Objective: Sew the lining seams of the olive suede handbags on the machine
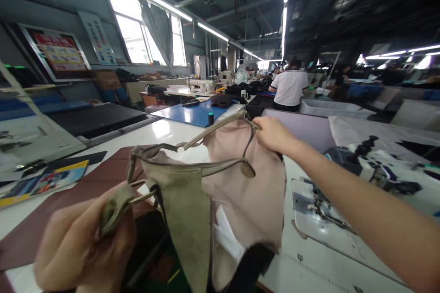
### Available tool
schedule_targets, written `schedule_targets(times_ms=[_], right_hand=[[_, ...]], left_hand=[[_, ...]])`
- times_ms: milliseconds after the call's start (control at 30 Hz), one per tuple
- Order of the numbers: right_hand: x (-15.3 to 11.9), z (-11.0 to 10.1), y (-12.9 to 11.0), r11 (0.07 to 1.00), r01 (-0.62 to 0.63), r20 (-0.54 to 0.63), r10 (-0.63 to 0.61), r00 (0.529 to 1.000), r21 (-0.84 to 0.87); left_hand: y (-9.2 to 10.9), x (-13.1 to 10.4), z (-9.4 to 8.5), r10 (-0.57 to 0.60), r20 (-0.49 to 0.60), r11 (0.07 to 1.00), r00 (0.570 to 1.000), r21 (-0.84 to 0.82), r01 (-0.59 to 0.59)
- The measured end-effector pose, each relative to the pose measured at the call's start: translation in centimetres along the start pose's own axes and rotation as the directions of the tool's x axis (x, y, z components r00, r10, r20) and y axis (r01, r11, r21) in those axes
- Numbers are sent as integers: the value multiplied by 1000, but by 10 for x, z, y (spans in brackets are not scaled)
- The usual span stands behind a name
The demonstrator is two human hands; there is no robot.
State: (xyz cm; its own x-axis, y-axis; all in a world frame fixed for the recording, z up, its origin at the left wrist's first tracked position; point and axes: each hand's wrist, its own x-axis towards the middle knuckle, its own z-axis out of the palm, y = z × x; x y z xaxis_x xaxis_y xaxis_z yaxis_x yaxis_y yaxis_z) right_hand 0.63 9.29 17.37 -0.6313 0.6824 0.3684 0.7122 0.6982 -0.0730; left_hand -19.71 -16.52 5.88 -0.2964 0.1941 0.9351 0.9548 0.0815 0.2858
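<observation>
An olive-green bag (184, 206) hangs between my two hands over the front edge of the white table. Its zipped top edge faces me, and a pale pink lining (247, 183) shows on the right side. My left hand (85, 238), slightly blurred, is closed round a green strap tab with a metal ring (140, 198) at the bag's left end. Stretched forward, my right hand (273, 133) pinches the far upper edge of the bag beside the lining. A white slip (227, 233) lies against the lining, and black material (254, 261) hangs below it.
A sewing machine (374, 178) stands on the right, its metal plate (319, 215) near my right forearm. Brown material (85, 192) and a colourful booklet (48, 183) lie left on the white table (165, 132). A dark thread cone (211, 119) stands behind the bag. Farther back, a person (290, 87) faces away.
</observation>
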Motion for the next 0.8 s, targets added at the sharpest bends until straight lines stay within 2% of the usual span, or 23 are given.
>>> schedule_targets(times_ms=[33,67,133,167,200,233,267,300,333,367,400,467,533,567,667,800], right_hand=[[-1,9,2,1000,10,33,-10,999,20],[-2,16,3,999,20,53,-22,998,40],[-5,26,2,995,49,74,-55,996,81],[-7,27,2,993,67,78,-75,994,100],[-9,27,1,989,87,80,-97,992,117],[-11,26,1,985,108,83,-120,989,132],[-12,24,2,981,131,85,-144,986,144],[-14,21,4,977,152,88,-166,982,153],[-16,18,5,973,169,89,-184,979,156],[-17,15,7,971,181,86,-196,977,155],[-18,12,8,971,188,77,-200,977,147],[-20,5,8,973,200,47,-207,977,118],[-23,-1,4,965,246,25,-249,968,86],[-26,-5,1,955,286,23,-288,957,74],[-34,-16,-3,908,416,38,-418,908,59],[-44,-25,9,853,520,3,-521,854,34]], left_hand=[[-4,12,-2,174,7,984,985,28,-174],[-5,22,1,331,18,942,943,50,-332],[-2,37,18,593,63,802,803,42,-596],[1,41,31,671,93,739,736,-4,-674],[4,43,44,713,128,700,690,-72,-710],[7,44,56,723,176,691,669,-156,-706],[11,44,68,700,222,714,679,-252,-653],[16,43,78,645,284,759,710,-353,-548],[22,42,86,567,371,804,735,-441,-398],[29,41,92,486,478,835,732,-500,-229],[37,41,98,418,584,848,696,-525,-69],[52,41,107,350,750,849,561,-507,150],[64,44,115,376,817,831,438,-506,231],[68,45,119,400,825,811,400,-522,265],[69,50,125,475,817,711,325,-575,406],[58,62,111,591,754,521,288,-629,578]])
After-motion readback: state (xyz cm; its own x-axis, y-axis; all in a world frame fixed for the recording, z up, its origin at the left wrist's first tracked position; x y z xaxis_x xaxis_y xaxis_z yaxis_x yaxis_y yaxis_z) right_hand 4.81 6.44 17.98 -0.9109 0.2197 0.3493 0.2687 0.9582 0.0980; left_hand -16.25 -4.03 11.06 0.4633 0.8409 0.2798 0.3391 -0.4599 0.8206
